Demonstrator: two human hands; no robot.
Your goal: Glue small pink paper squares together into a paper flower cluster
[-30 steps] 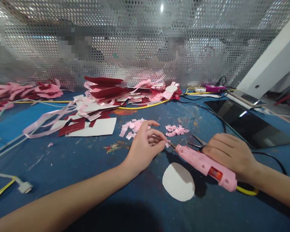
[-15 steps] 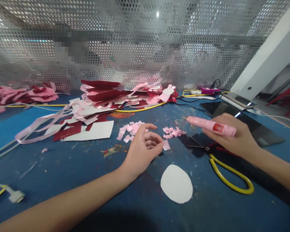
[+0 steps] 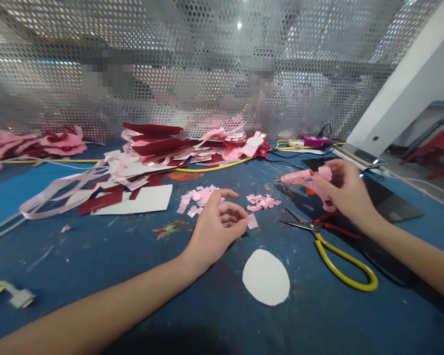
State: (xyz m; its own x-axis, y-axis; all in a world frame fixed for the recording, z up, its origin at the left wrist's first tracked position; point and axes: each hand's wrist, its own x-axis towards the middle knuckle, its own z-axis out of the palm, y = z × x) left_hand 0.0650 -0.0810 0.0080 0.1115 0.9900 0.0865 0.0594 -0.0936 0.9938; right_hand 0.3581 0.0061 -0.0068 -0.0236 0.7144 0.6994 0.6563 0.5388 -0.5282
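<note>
My left hand rests on the blue table with thumb and fingers pinched on a small pink paper square. My right hand is closed round the grip of a pink glue gun, held upright above the table with its nozzle pointing left. A white paper oval lies flat just in front of my left hand. Scissors with red and yellow handles lie under my right hand. Two small heaps of pink paper bits sit beyond my fingers.
A pile of dark red and pink card and ribbon spreads across the back left, with a white sheet in front. A dark tablet lies at the right. A perforated metal screen closes the back. Cables run along the table.
My right hand lifted the glue gun from beside my left fingers and carried it up and to the right, turning it upright. The scissors came into sight. My left hand stayed put.
</note>
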